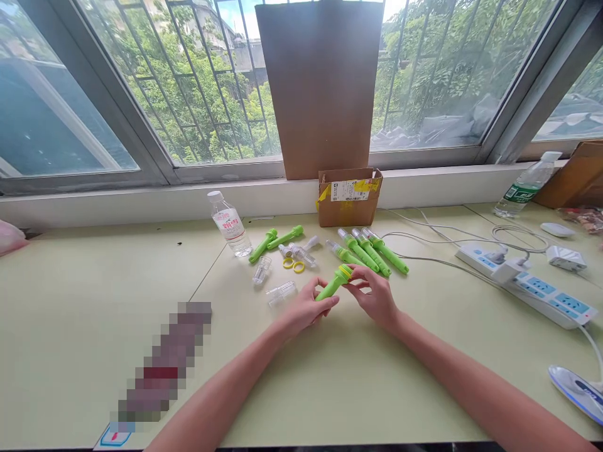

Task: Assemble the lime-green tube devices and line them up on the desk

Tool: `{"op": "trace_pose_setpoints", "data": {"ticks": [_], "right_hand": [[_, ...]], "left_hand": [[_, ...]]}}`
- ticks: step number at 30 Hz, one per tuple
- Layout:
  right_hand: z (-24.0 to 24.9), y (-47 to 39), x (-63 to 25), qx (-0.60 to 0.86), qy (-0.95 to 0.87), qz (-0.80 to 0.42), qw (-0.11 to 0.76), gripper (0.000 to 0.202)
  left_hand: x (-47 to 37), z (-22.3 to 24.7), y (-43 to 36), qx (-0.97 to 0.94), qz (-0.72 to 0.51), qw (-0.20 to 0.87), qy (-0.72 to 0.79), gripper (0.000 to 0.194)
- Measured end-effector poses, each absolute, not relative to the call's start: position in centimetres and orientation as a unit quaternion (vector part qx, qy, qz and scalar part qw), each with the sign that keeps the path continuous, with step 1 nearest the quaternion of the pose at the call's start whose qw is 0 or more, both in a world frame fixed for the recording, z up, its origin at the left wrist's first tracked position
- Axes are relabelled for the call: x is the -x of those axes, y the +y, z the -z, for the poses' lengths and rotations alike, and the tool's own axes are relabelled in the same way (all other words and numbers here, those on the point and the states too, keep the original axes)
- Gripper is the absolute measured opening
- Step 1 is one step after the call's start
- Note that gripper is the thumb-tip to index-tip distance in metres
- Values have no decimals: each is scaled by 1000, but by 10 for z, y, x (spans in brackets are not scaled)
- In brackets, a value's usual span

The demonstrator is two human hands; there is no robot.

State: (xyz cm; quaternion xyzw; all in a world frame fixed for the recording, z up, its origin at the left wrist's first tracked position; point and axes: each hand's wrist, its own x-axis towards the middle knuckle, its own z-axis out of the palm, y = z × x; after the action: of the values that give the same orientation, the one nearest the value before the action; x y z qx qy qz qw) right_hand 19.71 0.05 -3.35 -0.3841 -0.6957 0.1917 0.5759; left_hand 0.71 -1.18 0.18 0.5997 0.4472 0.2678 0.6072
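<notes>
My left hand (316, 302) is wrapped round the lower part of a green tube (333, 285), which is tilted up to the right. At its wide top, by a yellow ring (345, 271), the fingers of my right hand (372, 294) are pinched. Clear plastic caps (281, 293) lie left of my hands, with two yellow rings (298, 267) and small clear parts (303, 255) behind them. Two green tubes (285, 237) without clear caps rest further back. Several green tubes with clear tops (377, 252) lie side by side behind my right hand.
A water bottle (230, 226) stands at the back left, a cardboard box (349, 198) by the window wall. On the right are a power strip (527, 285), cables, another bottle (525, 187) and a white oval device (577, 392). A pixelated patch covers the left front.
</notes>
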Motion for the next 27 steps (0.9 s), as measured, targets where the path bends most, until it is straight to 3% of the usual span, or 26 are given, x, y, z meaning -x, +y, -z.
{"op": "trace_pose_setpoints", "data": {"ticks": [13,20,27], "right_hand": [[31,1,-199,380,-705,-190,568,9],[32,1,-198,381,-716,-205,548,33],[33,1,-197,388,-710,-191,555,14]], "left_hand": [[-8,0,-7,-585,-324,620,410,36],[-7,-1,-7,-601,-307,625,393,41],[-7,-1,-9,-622,-274,599,423,41]]}}
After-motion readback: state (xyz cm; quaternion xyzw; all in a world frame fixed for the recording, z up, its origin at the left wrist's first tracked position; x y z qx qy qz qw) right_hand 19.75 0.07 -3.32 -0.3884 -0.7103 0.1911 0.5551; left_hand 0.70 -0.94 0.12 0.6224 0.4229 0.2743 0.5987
